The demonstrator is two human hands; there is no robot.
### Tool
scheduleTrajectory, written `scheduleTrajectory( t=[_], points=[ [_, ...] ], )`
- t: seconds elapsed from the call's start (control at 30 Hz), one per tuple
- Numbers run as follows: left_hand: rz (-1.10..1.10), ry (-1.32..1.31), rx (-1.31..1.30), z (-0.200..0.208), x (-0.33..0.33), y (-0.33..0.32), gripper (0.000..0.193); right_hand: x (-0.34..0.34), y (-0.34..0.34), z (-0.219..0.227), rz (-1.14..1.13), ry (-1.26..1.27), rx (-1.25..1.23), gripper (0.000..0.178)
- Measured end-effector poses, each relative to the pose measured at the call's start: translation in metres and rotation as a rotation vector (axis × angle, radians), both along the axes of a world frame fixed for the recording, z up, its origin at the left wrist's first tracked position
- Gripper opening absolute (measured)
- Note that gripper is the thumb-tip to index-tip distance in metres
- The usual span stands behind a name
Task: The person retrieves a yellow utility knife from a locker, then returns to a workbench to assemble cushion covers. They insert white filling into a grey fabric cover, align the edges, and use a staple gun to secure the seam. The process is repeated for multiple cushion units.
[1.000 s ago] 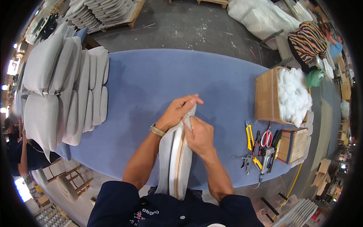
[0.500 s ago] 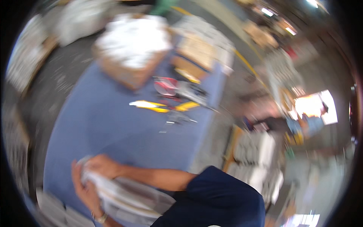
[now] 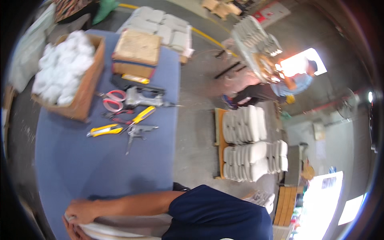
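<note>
We saw a pale grey-white cushion [image 3: 120, 229] lying flat at the near edge of the blue table. Its rounded edge curved along the picture's lower left corner, partly hidden.

Open blue tabletop [image 3: 92, 168] is left between the hand [image 3: 80, 211] and the scattered tools [image 3: 126, 116]; beyond, a cardboard box [image 3: 86, 94] blocks passage.

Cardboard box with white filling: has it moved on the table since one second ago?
No. The cardboard box still sits at the blue table's end beside the scissors; only the camera turned.
</note>
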State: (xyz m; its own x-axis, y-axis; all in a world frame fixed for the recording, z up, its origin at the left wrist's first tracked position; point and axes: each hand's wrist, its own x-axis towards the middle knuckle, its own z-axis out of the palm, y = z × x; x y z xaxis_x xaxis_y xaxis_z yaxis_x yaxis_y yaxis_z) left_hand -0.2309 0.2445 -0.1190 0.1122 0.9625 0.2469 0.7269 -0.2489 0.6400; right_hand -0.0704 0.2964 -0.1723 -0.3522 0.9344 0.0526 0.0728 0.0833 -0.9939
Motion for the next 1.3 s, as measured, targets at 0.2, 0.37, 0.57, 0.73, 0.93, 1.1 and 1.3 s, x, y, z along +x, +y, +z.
scheduleTrajectory(
  t=[0.2,0.37,0.57,0.73,0.93,1.1,1.3],
  points=[
    [0.178,-0.039,-0.231,-0.002,0.003,-0.001,0.027,-0.001,0.005,-0.032,0.212,0.462,-0.16,0.022],
    [0.295,-0.356,-0.154,-0.023,0.001,-0.011,0.015,0.0,-0.004,-0.018,0.097,0.294,-0.458,0.028],
    [0.238,-0.166,-0.141,0.004,0.016,-0.013,0.017,0.007,-0.006,-0.003,0.123,0.242,-0.39,0.033],
    [0.207,-0.322,-0.12,-0.013,0.012,-0.003,0.013,0.019,0.004,0.016,0.172,0.025,-0.29,0.036],
    [0.296,-0.878,0.031,-0.06,0.046,0.002,0.004,0.017,0.007,0.029,0.109,-0.111,0.003,0.023],
    [0.279,-1.033,-0.085,-0.079,0.041,-0.02,0.014,0.004,-0.007,0.037,0.08,-0.06,0.366,0.012],
    [0.065,-1.18,0.054,-0.106,0.03,-0.008,0.019,-0.004,-0.045,0.034,-0.091,-0.48,0.377,0.027]
  ],
)
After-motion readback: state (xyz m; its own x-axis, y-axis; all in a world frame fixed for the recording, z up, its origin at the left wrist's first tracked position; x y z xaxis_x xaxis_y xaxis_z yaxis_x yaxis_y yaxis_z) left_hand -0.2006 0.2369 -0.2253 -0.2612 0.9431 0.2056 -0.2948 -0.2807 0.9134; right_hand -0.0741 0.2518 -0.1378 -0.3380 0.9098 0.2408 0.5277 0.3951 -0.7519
